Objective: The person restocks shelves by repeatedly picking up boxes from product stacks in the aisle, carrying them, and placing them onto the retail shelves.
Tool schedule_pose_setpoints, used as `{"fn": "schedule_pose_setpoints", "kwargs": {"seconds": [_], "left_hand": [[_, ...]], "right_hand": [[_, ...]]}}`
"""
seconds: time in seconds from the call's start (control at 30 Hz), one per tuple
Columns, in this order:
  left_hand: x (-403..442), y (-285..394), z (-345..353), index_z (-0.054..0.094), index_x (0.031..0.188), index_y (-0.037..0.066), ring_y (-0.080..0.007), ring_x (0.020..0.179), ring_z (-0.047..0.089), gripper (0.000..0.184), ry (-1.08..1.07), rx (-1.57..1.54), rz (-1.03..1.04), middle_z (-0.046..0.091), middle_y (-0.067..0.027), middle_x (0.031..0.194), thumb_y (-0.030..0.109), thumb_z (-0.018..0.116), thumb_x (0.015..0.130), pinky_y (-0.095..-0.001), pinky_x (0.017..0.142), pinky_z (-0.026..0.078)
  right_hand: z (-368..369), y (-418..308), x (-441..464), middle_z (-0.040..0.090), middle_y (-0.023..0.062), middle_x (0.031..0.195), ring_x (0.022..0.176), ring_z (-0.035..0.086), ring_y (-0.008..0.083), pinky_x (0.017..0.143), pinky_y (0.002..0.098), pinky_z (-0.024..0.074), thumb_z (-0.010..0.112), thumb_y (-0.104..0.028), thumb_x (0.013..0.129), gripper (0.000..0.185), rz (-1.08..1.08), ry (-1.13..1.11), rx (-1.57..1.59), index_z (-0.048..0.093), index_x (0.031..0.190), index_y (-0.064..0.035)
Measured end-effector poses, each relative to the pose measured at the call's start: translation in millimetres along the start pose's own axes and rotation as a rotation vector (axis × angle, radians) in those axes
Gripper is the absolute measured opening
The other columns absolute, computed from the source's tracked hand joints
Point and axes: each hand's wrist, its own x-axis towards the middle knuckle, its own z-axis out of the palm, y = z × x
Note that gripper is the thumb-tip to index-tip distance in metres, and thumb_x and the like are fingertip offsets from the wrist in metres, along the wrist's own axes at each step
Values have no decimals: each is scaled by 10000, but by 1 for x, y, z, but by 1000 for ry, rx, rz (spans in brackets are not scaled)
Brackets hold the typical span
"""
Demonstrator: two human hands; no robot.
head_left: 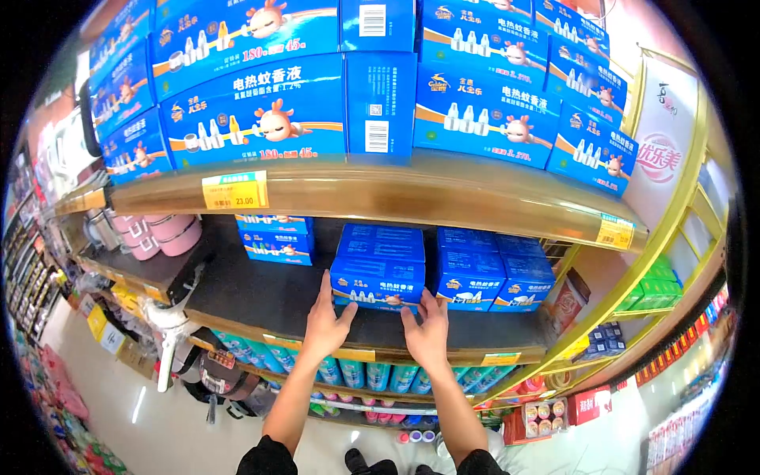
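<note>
Both hands are at a blue box (378,265) on the dark middle shelf (253,305). My left hand (326,321) touches its front left corner, fingers apart and pointing forward. At the front right corner is my right hand (427,323), its thumb near the box's lower front edge and its fingers along the side. The box stands upright, with its printed front facing me. Close to its right stand more blue boxes (472,277), and a smaller blue stack (277,241) is to the left.
Above, the upper shelf edge (309,188) holds large blue boxes (253,115) and overhangs the middle shelf. Pink containers (172,233) stand at the left. Teal cans (377,376) line the shelf below. A yellow-framed rack (673,222) rises at the right.
</note>
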Motion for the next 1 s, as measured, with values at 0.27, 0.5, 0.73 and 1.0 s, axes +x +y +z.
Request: {"fn": "schedule_pose_setpoints", "kwargs": {"seconds": [0.27, 0.5, 0.73, 1.0], "left_hand": [[-12, 11, 14, 186, 1493, -101, -400, 1405, 346, 831, 136, 174, 130, 348, -310, 1495, 188, 677, 888, -406, 1148, 277], [-174, 102, 135, 467, 1309, -17, -269, 1235, 498, 431, 152, -271, 327, 512, -172, 1345, 118, 613, 927, -399, 1056, 377], [-331, 107, 344, 538, 1280, 10, -328, 1098, 624, 514, -1326, 40, 376, 612, -204, 1219, 360, 635, 917, -417, 942, 489], [-420, 161, 498, 477, 1366, 85, -376, 1179, 567, 581, -1752, 518, 825, 575, -197, 1280, 462, 570, 934, -472, 979, 457]], "right_hand": [[-28, -5, -22, 508, 325, 1309, 1158, 551, 456, 985, 435, 464, 682, -185, 866, 619, -126, 54, -43, 438, 1354, 107], [-189, 28, -169, 610, 227, 1234, 1072, 652, 326, 915, 401, 524, 674, -193, 911, 476, -12, -283, 8, 529, 1315, 12], [-402, 132, -356, 603, 301, 1188, 1129, 577, 445, 966, 487, 466, 601, -454, 922, 684, 646, -933, -572, 432, 1359, 45], [-549, 144, -441, 608, 296, 1167, 1077, 594, 458, 933, 478, 486, 604, -479, 915, 675, 766, -327, -419, 468, 1332, 35]]}}
